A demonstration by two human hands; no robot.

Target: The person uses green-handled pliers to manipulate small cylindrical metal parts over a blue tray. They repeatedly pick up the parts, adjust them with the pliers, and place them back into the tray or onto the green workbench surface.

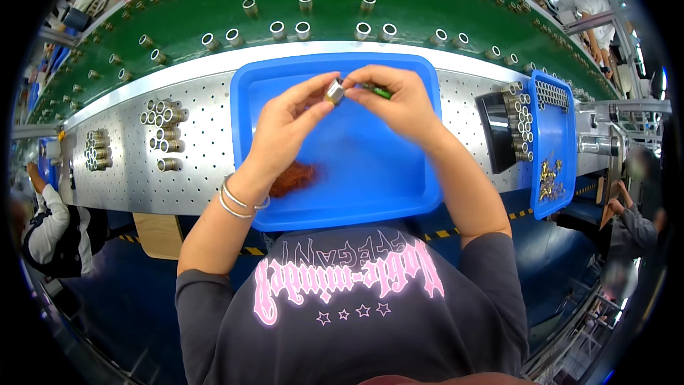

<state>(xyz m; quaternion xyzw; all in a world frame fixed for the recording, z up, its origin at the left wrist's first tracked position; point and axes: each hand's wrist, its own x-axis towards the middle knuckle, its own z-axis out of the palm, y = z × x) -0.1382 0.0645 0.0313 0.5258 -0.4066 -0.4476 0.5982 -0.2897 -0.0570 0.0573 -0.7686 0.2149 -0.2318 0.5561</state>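
Over the far half of a blue tray (338, 218), my left hand (281, 125) pinches a short silver metal sleeve (335, 90) between thumb and fingers, tilted, with a brass-coloured lower end. Close against it on the right, my right hand (405, 105) is closed on a slim green-handled tool (379, 90). The handle shows between the fingers; the tool's tip is too small to make out. In the tray's near left part, partly behind my left wrist, lies a clump of reddish-brown shavings or fibres (293, 180).
Beyond the tray runs a green conveyor (335, 0) carrying many upright metal sleeves. Grouped sleeves (165, 125) stand on the perforated metal bench (128, 182) at left. To the right are a dark flat screen (496, 132), more sleeves and a second blue tray (548, 207) with brass-coloured pieces.
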